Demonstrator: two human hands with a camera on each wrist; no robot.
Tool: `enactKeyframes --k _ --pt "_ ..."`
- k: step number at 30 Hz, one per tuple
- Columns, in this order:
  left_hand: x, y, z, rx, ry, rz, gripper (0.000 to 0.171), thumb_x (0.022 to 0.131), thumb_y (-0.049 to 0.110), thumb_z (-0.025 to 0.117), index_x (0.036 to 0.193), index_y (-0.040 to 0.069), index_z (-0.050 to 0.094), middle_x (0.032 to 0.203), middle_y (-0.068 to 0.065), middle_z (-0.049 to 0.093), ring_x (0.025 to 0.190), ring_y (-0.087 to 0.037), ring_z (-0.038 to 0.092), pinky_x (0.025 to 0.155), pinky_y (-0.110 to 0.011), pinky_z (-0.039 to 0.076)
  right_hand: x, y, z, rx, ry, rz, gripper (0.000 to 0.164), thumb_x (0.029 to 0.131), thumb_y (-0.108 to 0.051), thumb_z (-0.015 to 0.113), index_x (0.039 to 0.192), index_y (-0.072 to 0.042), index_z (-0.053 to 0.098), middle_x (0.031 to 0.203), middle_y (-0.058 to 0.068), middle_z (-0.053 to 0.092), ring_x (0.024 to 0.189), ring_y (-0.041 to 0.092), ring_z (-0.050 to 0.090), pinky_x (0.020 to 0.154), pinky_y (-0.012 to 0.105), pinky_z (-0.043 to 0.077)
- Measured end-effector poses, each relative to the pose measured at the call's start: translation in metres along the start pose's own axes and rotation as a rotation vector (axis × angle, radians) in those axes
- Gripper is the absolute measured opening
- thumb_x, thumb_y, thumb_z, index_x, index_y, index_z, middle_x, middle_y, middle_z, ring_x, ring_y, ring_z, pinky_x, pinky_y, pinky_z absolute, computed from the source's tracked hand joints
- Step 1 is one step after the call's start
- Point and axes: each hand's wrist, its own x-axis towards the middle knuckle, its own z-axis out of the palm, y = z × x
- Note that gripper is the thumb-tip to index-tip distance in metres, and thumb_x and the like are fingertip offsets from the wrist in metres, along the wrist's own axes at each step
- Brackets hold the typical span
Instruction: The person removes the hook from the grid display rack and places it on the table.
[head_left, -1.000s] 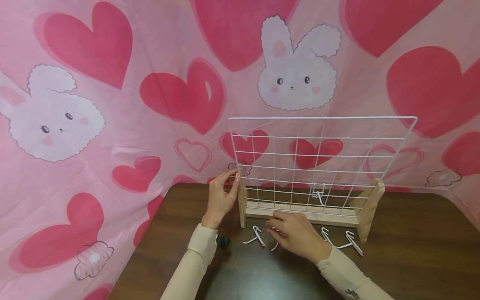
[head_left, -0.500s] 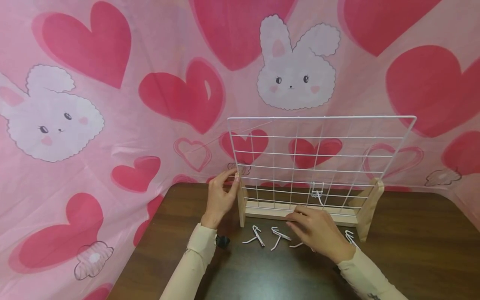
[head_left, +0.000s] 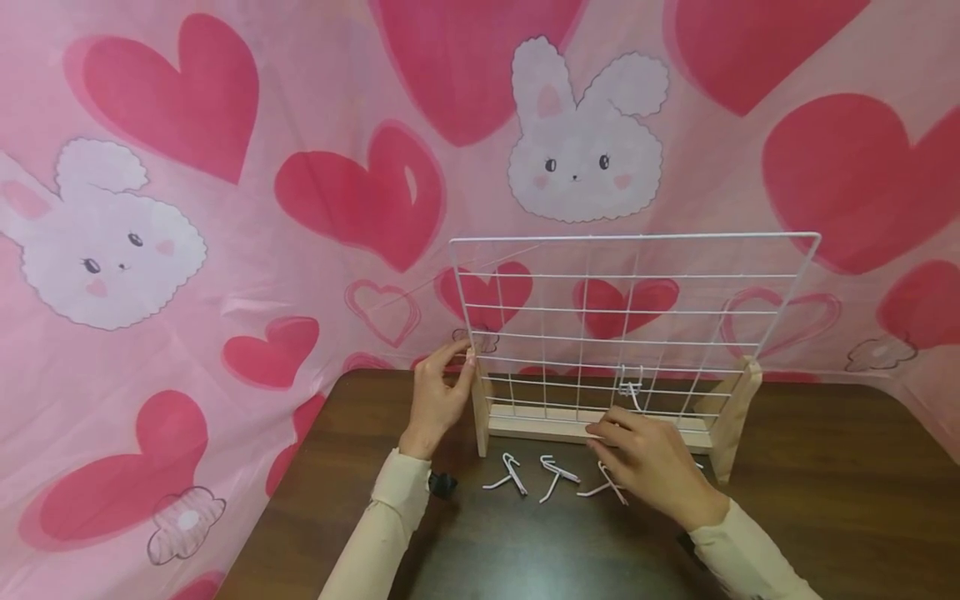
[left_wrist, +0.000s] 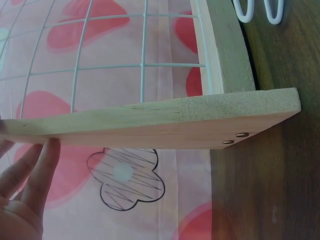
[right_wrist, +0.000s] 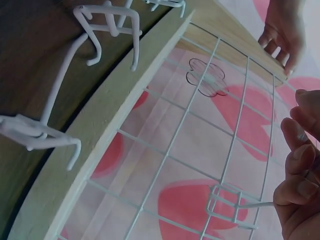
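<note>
A white wire grid (head_left: 637, 308) stands in a wooden base with two side panels. My left hand (head_left: 442, 400) holds the top of the left side panel (left_wrist: 150, 122) between thumb and fingers. One white wire hook (right_wrist: 225, 205) hangs on the lower part of the grid, its prong pointing toward my right hand (head_left: 645, 454). The right fingers are loosely curled, with nothing visible between them, just in front of the base. Several loose white hooks (head_left: 558, 477) lie in a row on the table before the base; part of the row is hidden behind the right hand.
The right side panel (head_left: 735, 421) stands beyond my right hand. A brown wooden table (head_left: 847, 483) spreads under everything. Behind it hangs a pink cloth (head_left: 337, 83) with hearts and bunny faces.
My right hand has moved to the right along the row, uncovering the second and third hooks. The left hand keeps its place on the side panel.
</note>
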Motion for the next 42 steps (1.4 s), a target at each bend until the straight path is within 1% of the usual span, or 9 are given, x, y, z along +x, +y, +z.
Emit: enactKeyframes --k 4,8,12,16,18,25,31,38,42 --pt "0.001 0.002 0.000 0.000 0.003 0.015 0.023 0.088 0.003 0.064 0.111 0.002 0.069 0.096 -0.017 0.073 0.077 -0.030 0.072 0.060 -0.031 0.060 0.001 0.003 -0.004 -0.007 0.017 -0.007 0.015 0.076 -0.019 0.076 0.091 -0.018 0.074 0.083 -0.009 0.064 0.057 0.000 0.055 0.049 0.020 0.045" --pt "0.001 0.002 0.000 -0.010 0.003 0.011 0.023 0.088 0.002 0.065 0.111 0.003 0.069 0.096 -0.019 0.072 0.076 -0.031 0.072 0.060 -0.034 0.061 0.002 0.005 -0.008 -0.004 0.056 -0.015 0.013 0.078 -0.019 0.075 0.091 -0.017 0.073 0.082 -0.008 0.063 0.055 0.000 0.052 0.048 0.018 0.043" --pt "0.000 0.004 -0.001 -0.014 -0.006 -0.009 0.025 0.088 0.001 0.065 0.112 0.003 0.069 0.097 -0.022 0.072 0.078 -0.032 0.072 0.061 -0.037 0.061 0.001 0.006 -0.011 0.000 0.086 -0.025 0.010 0.086 -0.024 0.068 0.091 -0.017 0.073 0.082 -0.008 0.063 0.055 -0.001 0.051 0.047 0.015 0.041" --pt "-0.002 0.005 -0.002 -0.016 -0.013 -0.020 0.025 0.088 0.001 0.064 0.113 0.002 0.069 0.098 -0.023 0.071 0.079 -0.033 0.072 0.063 -0.041 0.060 0.002 0.007 -0.011 0.004 0.126 -0.039 0.023 0.095 -0.031 0.056 0.092 -0.016 0.074 0.084 -0.007 0.065 0.057 0.000 0.054 0.047 0.015 0.042" --pt "-0.002 0.006 -0.002 -0.022 -0.014 -0.020 0.025 0.088 0.001 0.064 0.113 0.002 0.069 0.098 -0.023 0.071 0.079 -0.034 0.072 0.063 -0.041 0.061 0.002 0.008 -0.012 0.002 0.149 -0.041 0.028 0.097 -0.034 0.053 0.091 -0.016 0.074 0.084 -0.007 0.065 0.058 0.001 0.057 0.048 0.016 0.043" --pt "-0.001 0.005 -0.002 -0.024 -0.018 -0.023 0.025 0.089 0.002 0.064 0.113 0.004 0.069 0.098 -0.020 0.072 0.080 -0.031 0.073 0.062 -0.032 0.061 0.005 0.014 -0.017 -0.015 0.199 -0.034 0.034 0.098 -0.038 0.052 0.091 -0.014 0.075 0.083 -0.005 0.066 0.058 0.003 0.058 0.049 0.017 0.046" --pt "0.001 0.003 -0.001 -0.018 -0.015 -0.010 0.025 0.089 0.002 0.064 0.113 0.003 0.069 0.098 -0.018 0.072 0.080 -0.031 0.072 0.062 -0.036 0.061 0.006 0.019 -0.020 -0.021 0.210 -0.002 0.037 0.097 -0.041 0.052 0.093 -0.013 0.076 0.085 -0.003 0.067 0.063 0.007 0.063 0.052 0.021 0.047" --pt "0.000 0.004 -0.002 -0.012 -0.022 -0.025 0.026 0.089 0.003 0.064 0.114 0.004 0.069 0.099 -0.020 0.072 0.081 -0.031 0.072 0.062 -0.036 0.061 0.002 0.027 -0.023 -0.027 0.227 0.027 0.042 0.094 -0.049 0.055 0.094 -0.012 0.076 0.087 -0.002 0.067 0.058 0.007 0.057 0.047 0.018 0.040" --pt "0.000 0.003 -0.002 -0.007 -0.019 -0.010 0.025 0.089 0.003 0.064 0.114 0.004 0.069 0.098 -0.020 0.072 0.079 -0.031 0.072 0.062 -0.028 0.060 -0.001 0.031 -0.022 -0.020 0.232 0.039 0.043 0.094 -0.050 0.055 0.094 -0.012 0.076 0.088 -0.001 0.067 0.055 0.003 0.051 0.045 0.014 0.036"
